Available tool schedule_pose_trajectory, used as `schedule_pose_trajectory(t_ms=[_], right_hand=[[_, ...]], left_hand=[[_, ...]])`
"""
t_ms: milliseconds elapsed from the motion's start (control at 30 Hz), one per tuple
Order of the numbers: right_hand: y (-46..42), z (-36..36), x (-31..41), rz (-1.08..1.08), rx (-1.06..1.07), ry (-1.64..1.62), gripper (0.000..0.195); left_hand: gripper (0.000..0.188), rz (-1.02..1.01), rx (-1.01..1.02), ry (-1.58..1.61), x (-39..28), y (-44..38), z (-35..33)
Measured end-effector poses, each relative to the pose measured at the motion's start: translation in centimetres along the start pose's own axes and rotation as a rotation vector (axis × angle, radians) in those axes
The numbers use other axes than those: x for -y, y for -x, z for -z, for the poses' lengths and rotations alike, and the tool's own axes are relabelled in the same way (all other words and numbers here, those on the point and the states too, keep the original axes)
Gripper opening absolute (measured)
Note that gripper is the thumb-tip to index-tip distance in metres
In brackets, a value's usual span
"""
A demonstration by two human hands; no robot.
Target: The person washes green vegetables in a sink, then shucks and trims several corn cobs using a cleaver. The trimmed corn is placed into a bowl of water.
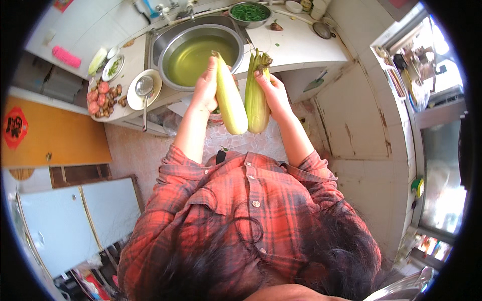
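Note:
My left hand [205, 90] grips an ear of corn [231, 101] in its pale green husk, the tapered tip pointing up and away from me. A second ear of corn [257, 105], greener and with brown silk at its top, is in my right hand [277, 96]. The two ears hang side by side in front of the counter edge, thick ends toward me and close together. Just beyond my left hand, a wide metal basin [162, 62] holds greenish-yellow water [188, 62]. It rests over the stainless steel sink [155, 41].
A skimmer [144, 86] lies on a plate [132, 98], its handle jutting past the counter edge. Several reddish and brown root vegetables [101, 98] sit at the left corner. Behind stand a metal bowl of chopped greens [250, 13], a faucet [191, 13] and a long-handled strainer [322, 30].

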State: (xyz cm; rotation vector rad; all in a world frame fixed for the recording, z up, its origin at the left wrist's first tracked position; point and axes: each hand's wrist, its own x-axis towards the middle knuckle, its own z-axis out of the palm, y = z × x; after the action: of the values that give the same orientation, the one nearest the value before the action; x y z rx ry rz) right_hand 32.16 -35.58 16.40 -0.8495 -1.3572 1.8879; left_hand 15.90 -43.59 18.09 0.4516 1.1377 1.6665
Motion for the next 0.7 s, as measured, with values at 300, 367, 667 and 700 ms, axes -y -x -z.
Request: schedule_pose_trajectory(t_ms=[300,367,667,700], right_hand=[[0.4,1.3,-1.8,-0.242,0.013,-0.222,0.048],[0.7,1.7,-2.0,-0.317,-0.002,-0.262,0.050],[-3.5,0.7,-3.6,-0.333,-0.142,-0.332,0.053],[-4.1,0.4,-3.6,-0.327,-0.146,-0.328,0.053]], left_hand=[[0.051,-0.106,-0.063,-0.102,1.2,4.2,-1.3],[0.051,-0.060,-0.174,0.061,1.4,5.0,-0.5],[0.052,-0.040,-0.395,0.478,-0.1,4.2,8.9],[0.052,-0.032,-0.479,0.497,-0.6,4.0,9.4]])
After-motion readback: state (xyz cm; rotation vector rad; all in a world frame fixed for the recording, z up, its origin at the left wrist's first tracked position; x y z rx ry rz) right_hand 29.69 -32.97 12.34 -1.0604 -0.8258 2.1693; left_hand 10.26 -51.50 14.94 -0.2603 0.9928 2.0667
